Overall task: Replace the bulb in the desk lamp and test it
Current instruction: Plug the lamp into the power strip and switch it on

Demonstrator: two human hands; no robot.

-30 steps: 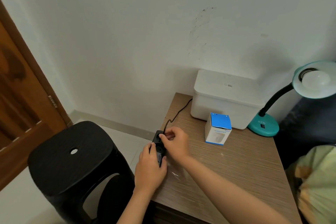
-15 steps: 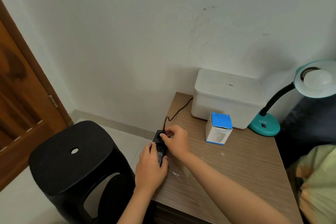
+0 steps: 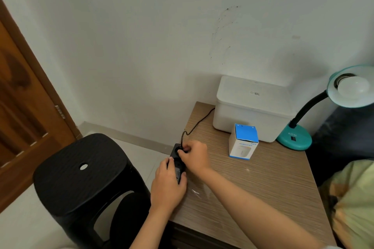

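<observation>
— While our left hand [image 3: 168, 185] clamps the black power strip [image 3: 178, 164] at the table's near-left corner, fingers curled round its body, what is the right doing?

— Our right hand [image 3: 194, 156] is pinched shut on the plug [image 3: 180, 150] at the strip's far end, where the black cord [image 3: 197, 123] loops up and runs back behind the white storage box [image 3: 253, 107]. We cannot tell whether the prongs are fully seated; the fingers hide the socket.

— Has anything changed over the last second?

— Very little. Both hands sit where they did a second ago, the right perhaps pressed a touch lower on the plug. We judge that we are pushing it home, not pulling it out, though that is a reading, not a certainty.

— And the lamp?

— The teal desk lamp [image 3: 294, 137] stands at the table's far-right corner, its gooseneck curving up to the shade, with a white bulb [image 3: 354, 87] in the socket. The bulb looks unlit. The small blue-and-white carton [image 3: 242, 143] stands upright just in front of the box, between us and the lamp.

— So where does that leave the task?

— With a bulb already in the shade, we take the swap as done and the test as pending: power first, then the switch on the lamp's base. A black stool [image 3: 85, 172] stands beside the wooden table [image 3: 263, 198], near the door [image 3: 24, 117].
</observation>
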